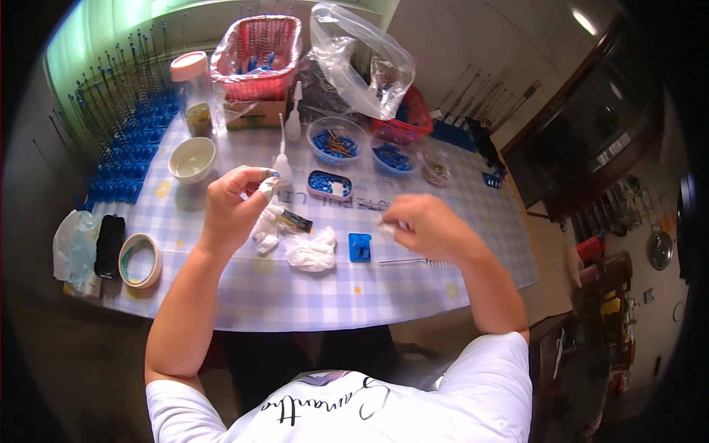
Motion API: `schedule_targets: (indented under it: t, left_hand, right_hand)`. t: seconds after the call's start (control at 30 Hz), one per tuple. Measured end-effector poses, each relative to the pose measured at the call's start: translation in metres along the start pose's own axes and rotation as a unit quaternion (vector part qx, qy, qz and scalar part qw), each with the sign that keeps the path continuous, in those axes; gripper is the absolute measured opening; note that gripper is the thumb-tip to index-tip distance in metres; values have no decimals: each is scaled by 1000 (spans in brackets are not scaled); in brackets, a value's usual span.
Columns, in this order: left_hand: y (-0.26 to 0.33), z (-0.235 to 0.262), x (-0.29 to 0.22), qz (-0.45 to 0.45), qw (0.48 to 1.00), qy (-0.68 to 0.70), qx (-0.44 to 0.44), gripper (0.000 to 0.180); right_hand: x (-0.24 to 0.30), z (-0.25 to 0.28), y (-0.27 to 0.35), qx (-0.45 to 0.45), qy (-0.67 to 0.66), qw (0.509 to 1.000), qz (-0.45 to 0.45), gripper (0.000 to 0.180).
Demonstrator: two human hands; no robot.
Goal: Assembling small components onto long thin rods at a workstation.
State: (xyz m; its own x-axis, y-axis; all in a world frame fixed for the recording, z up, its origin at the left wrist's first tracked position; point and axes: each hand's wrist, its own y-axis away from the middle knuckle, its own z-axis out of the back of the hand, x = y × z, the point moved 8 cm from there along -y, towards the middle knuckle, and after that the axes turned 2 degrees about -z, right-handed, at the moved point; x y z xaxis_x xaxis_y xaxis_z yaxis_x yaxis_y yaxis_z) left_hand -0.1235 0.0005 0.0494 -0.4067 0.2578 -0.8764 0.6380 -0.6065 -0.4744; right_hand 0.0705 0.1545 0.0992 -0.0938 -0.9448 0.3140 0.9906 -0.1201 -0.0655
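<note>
- checked tablecloth is covering the table and bearing everything, with racks of blue-based wire brushes standing along its far left edge.
- red basket and clear plastic bag are sitting at the back; bowls of blue parts are waiting nearer, which suggests much work is still left.
- left hand is rising above the cloth, fingers curled together, thumb and taped forefinger pinching a tiny blue piece.
- right hand is hovering to the right, fingers closed on something small and white; what it is cannot be told.
- crumpled white tissue, a blue block and one wire brush are lying between and below the hands.
</note>
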Motion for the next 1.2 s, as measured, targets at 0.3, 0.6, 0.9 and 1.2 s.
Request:
schedule_targets:
  t: [0.3,0.6,0.9,1.2]
  left_hand:
    - [2,-14,6,16,999,-39,27,9]
    - [5,-9,4,-12,1000,-13,0,10]
    - [5,-19,-2,-12,1000,-7,24,12]
    - [6,-19,-8,-25,999,-23,24,12]
  right_hand:
    - [0,-49,81,-124,258,955,72,12]
    - [-52,-15,140,-361,-308,860,-189,15]
    - [-54,3,144,-420,-594,680,-93,9]
    - [-4,33,13,-295,-574,764,6,41]
